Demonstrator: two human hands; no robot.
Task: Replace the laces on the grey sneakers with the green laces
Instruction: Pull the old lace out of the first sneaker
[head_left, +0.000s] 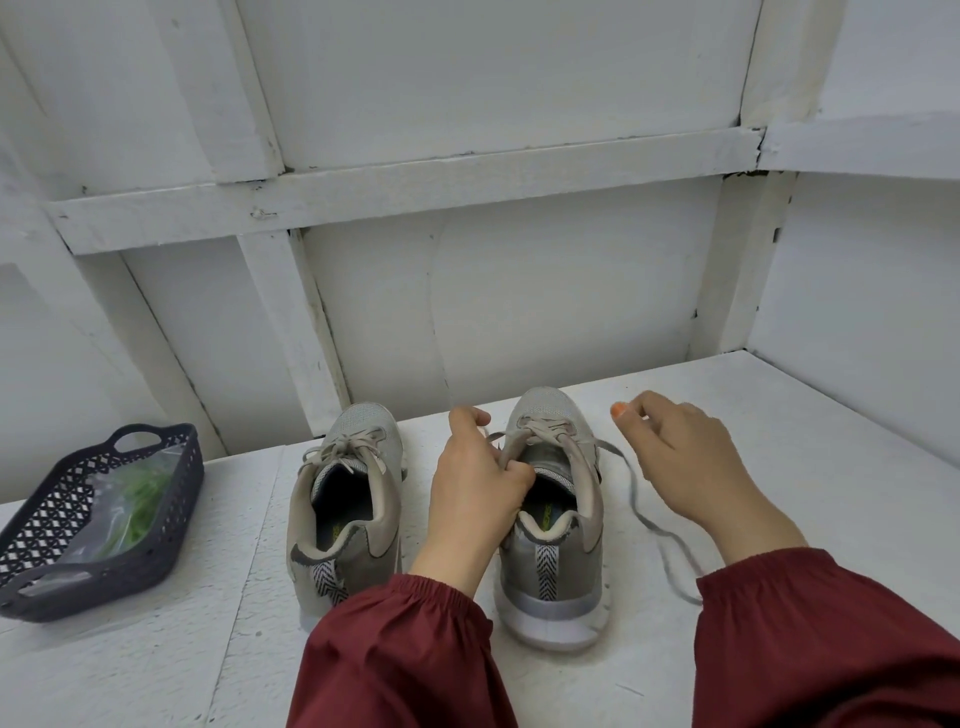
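Two grey sneakers stand on the white table, heels toward me. The left sneaker (345, 499) has its grey lace tied. My left hand (475, 478) grips the inner collar of the right sneaker (558, 551), fingers curled over the edge. A thin blurred strand of lace rises from above that hand. A loose grey lace (647, 519) trails from the right sneaker across the table. My right hand (685, 462) hovers just right of the shoe above that lace, its fingers loosely curled with nothing seen in them. The green laces (137, 493) lie in a clear bag.
A dark perforated plastic basket (44, 525) at the left holds the bag of green laces. A white panelled wall with beams rises close behind the sneakers and along the right side. Red sleeves cover both my forearms.
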